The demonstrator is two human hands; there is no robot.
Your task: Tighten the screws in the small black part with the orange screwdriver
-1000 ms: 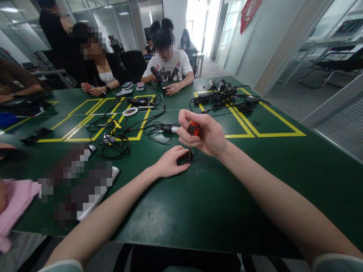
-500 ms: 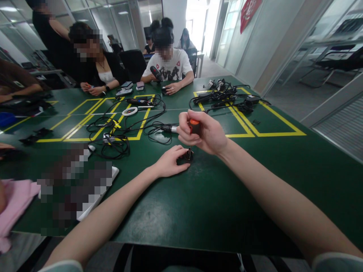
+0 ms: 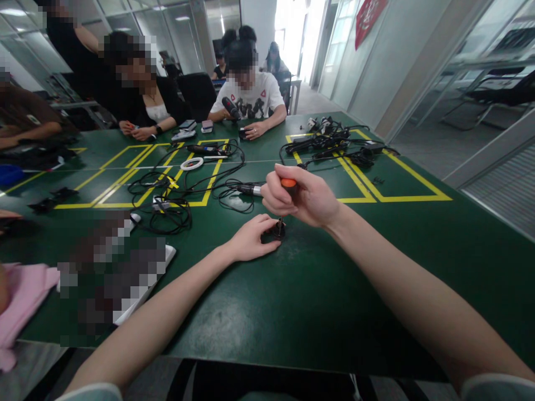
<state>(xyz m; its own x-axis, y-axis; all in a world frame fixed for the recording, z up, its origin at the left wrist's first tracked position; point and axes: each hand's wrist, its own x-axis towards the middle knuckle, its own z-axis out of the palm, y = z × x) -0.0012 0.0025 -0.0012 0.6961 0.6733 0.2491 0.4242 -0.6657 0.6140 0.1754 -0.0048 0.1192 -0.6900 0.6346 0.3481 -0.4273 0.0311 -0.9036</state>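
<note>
The right hand (image 3: 309, 196) has fingers curled around an orange-topped screwdriver (image 3: 288, 182), upright at a round black part (image 3: 277, 232), which the left hand (image 3: 251, 239) holds between half-spread fingers.

Green worktop (image 3: 334, 312) w/ yellow tape (image 3: 412, 198); blk chair (image 3: 197, 94) behind. Glass partitions (image 3: 167, 36) L, pale wall (image 3: 370, 78) R w/ red hanging (image 3: 368, 22). Grey floor (image 3: 313, 101), v. bright light (image 3: 288, 30) at far end.

Glass partitions (image 3: 161, 42), black chairs (image 3: 197, 96) and a shared green worktable (image 3: 330, 295) suggest an office
</note>
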